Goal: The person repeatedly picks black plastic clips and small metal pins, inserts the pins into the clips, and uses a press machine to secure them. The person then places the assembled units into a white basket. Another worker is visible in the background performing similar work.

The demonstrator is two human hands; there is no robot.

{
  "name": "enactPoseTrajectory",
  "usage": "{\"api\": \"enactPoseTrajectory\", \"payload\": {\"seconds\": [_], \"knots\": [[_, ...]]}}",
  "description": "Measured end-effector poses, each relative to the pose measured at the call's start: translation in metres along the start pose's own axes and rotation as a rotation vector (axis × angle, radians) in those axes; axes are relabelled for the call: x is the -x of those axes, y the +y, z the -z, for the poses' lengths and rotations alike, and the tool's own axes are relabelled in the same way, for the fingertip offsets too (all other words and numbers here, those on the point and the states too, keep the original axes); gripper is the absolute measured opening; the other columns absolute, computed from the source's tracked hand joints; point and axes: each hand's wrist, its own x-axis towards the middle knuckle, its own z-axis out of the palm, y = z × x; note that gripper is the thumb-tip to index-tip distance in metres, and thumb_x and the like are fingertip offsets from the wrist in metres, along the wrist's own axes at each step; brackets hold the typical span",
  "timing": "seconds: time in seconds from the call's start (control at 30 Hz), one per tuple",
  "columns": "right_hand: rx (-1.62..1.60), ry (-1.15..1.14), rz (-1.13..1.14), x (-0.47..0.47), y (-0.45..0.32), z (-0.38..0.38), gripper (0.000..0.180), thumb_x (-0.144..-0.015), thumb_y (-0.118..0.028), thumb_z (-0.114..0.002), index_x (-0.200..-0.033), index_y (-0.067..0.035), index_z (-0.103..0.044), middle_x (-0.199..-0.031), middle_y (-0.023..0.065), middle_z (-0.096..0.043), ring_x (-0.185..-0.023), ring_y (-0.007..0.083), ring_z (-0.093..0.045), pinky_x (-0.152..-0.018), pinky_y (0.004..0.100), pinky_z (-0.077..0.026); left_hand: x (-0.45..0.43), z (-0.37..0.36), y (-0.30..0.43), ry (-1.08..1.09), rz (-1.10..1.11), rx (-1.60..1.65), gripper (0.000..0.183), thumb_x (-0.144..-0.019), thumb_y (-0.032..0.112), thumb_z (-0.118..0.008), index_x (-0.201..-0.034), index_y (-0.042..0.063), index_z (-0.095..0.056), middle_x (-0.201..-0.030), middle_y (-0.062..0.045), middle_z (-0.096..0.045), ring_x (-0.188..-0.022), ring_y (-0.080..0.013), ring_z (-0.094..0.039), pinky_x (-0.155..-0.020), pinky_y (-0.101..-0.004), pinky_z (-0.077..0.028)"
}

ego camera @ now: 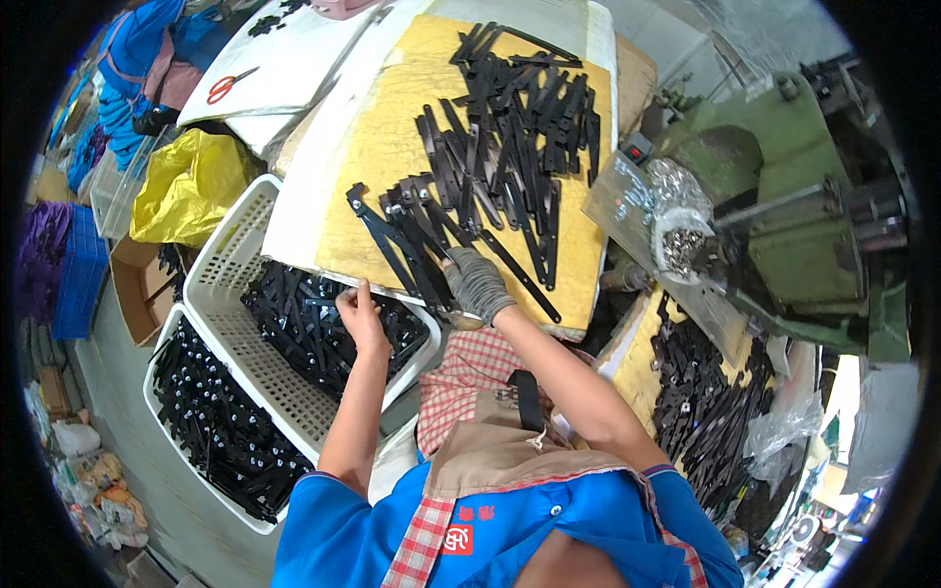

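My left hand [362, 317] is bare, at the front edge of the yellow-topped table, above a white plastic basket [234, 242] of black metal pieces [294, 331]. Whether its fingers pinch the dark strip beside them is unclear. My right hand [479, 285] wears a grey glove with bare fingertips. It rests on the table near the edge, its fingertips against a group of riveted black metal strips [401, 246]; its grip is partly hidden. Beyond it, a heap of loose black metal strips [507, 125] spreads across the yellow tabletop [390, 125].
A second white basket [151, 382] of black pieces stands at left. On the right is a green machine [786, 140], with a white bowl of small metal parts [682, 250] before it. More strips [706, 411] lie below. Red-handled scissors [224, 88] lie on a white surface.
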Motion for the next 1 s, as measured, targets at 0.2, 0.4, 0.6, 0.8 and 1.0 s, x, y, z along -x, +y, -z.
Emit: {"api": "enactPoseTrajectory", "payload": {"seconds": [0.2, 0.4, 0.6, 0.8, 1.0], "knots": [[0.566, 0.0, -0.054, -0.041, -0.024, -0.022, 0.077, -0.081, -0.05, -0.067, -0.133, 0.003, -0.046, -0.131, 0.022, -0.046, -0.121, 0.0381, -0.044, -0.102, 0.05, -0.036, -0.005, 0.0, -0.01, -0.232, 0.471, 0.194, 0.06, -0.087, 0.049, -0.068, -0.112, 0.006, -0.035, -0.088, -0.005, -0.047, -0.073, -0.018, -0.054, -0.072, -0.0392, -0.053], [0.657, -0.021, -0.021, -0.068, -0.051, -0.027, 0.081, -0.081, -0.053, -0.064, -0.136, 0.003, -0.044, -0.132, 0.0258, -0.044, -0.127, 0.0415, -0.037, -0.108, 0.0522, -0.027, -0.016, 0.009, 0.003, -0.341, 0.586, 0.167, 0.056, -0.09, 0.049, -0.065, -0.114, 0.007, -0.036, -0.095, -0.006, -0.052, -0.083, -0.0208, -0.058, -0.079, -0.0427, -0.054], [0.45, -0.067, 0.179, -0.044, -0.066, -0.069, 0.079, -0.074, -0.041, -0.07, -0.135, 0.002, -0.044, -0.118, 0.0237, -0.047, -0.109, 0.0393, -0.044, -0.096, 0.0502, -0.036, -0.03, 0.022, 0.006, -0.565, 0.532, 0.291, 0.046, -0.094, 0.047, -0.06, -0.112, 0.006, -0.053, -0.095, -0.005, -0.059, -0.079, -0.0144, -0.059, -0.07, -0.0339, -0.053], [0.41, -0.383, 0.295, 0.013, -0.101, -0.096, 0.084, -0.073, -0.042, -0.067, -0.14, 0.001, -0.04, -0.129, 0.0226, -0.045, -0.119, 0.0382, -0.043, -0.105, 0.0509, -0.031, -0.008, 0.072, -0.011, -0.216, 0.464, 0.253, 0.044, -0.094, 0.04, -0.064, -0.12, 0.005, -0.057, -0.108, -0.006, -0.065, -0.095, -0.0209, -0.064, -0.085, -0.0374, -0.053], [-0.043, -0.569, 0.416, 0.053, -0.108, -0.113, 0.074, -0.076, -0.035, -0.071, -0.137, -0.003, -0.045, -0.132, 0.0203, -0.046, -0.122, 0.0387, -0.044, -0.105, 0.0484, -0.035, 0.0, 0.141, -0.011, 0.017, 0.479, 0.439, 0.041, -0.092, 0.04, -0.066, -0.108, 0.003, -0.063, -0.098, -0.009, -0.069, -0.085, -0.0188, -0.068, -0.078, -0.0325, -0.057]]}}
